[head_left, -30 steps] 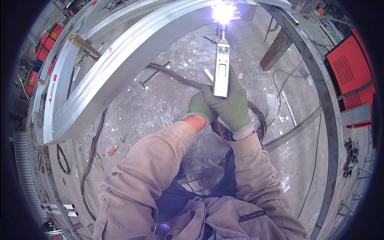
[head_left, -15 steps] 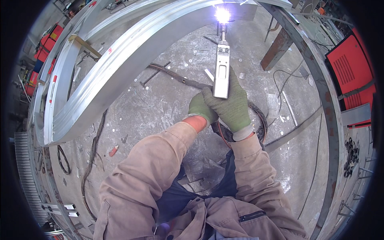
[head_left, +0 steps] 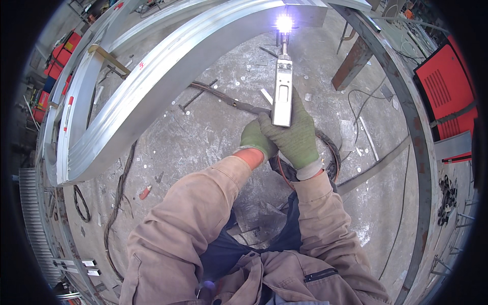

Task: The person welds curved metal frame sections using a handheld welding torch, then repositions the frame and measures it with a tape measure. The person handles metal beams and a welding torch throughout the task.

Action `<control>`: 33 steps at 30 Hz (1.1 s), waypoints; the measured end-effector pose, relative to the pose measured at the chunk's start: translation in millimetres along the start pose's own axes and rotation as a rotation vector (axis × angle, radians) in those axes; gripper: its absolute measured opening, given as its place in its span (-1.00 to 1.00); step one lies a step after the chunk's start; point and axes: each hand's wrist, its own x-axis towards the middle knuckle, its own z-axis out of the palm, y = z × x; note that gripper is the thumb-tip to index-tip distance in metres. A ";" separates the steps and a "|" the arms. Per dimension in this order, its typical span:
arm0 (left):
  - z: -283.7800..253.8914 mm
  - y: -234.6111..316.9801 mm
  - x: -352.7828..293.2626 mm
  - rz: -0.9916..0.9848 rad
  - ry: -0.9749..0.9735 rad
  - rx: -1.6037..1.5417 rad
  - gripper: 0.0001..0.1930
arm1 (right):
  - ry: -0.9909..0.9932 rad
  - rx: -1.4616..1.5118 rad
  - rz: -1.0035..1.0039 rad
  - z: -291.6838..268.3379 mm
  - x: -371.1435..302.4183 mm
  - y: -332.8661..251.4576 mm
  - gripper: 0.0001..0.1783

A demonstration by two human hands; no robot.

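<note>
A silver-white handheld welding torch (head_left: pixel 282 94) points away from me, its thin metal nozzle tipped by a glaring violet-white arc. The light falls on the end part of a curved, shiny metal frame (head_left: pixel 168 63), and the exact contact point is lost in glare. My right hand (head_left: pixel 295 137), in a green glove, is closed around the torch's lower part. Beside it on the left, my left hand (head_left: pixel 255 137), gloved alike, is closed at the torch's grip end, its fingers partly hidden behind the right hand. A thick dark cable (head_left: pixel 229 100) reaches the hands from the left.
Right of the torch runs a dark steel beam (head_left: pixel 414 127) with a rusty leg (head_left: pixel 352 63). Beyond it stands a red machine (head_left: pixel 447 89). Coiled hose (head_left: pixel 333 152) lies below my hands. More cables (head_left: pixel 119 198) and small scraps are scattered over the concrete floor (head_left: pixel 188 137).
The arc and torch tip have shifted slightly toward me along the metal piece, with the torch following. Both hands keep their hold.
</note>
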 end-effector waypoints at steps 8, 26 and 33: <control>-20.1 34.8 -9.1 0.006 -0.268 0.196 -0.62 | -0.069 0.125 0.275 -12.3 2.2 4.2 0.11; -19.7 26.0 -23.2 0.210 0.169 -0.085 -0.57 | -0.041 0.028 -0.028 -24.3 -2.6 -36.2 0.27; -18.2 19.5 -11.2 0.259 0.235 -0.064 -0.56 | -0.034 0.010 -0.044 -23.7 6.9 -40.2 0.28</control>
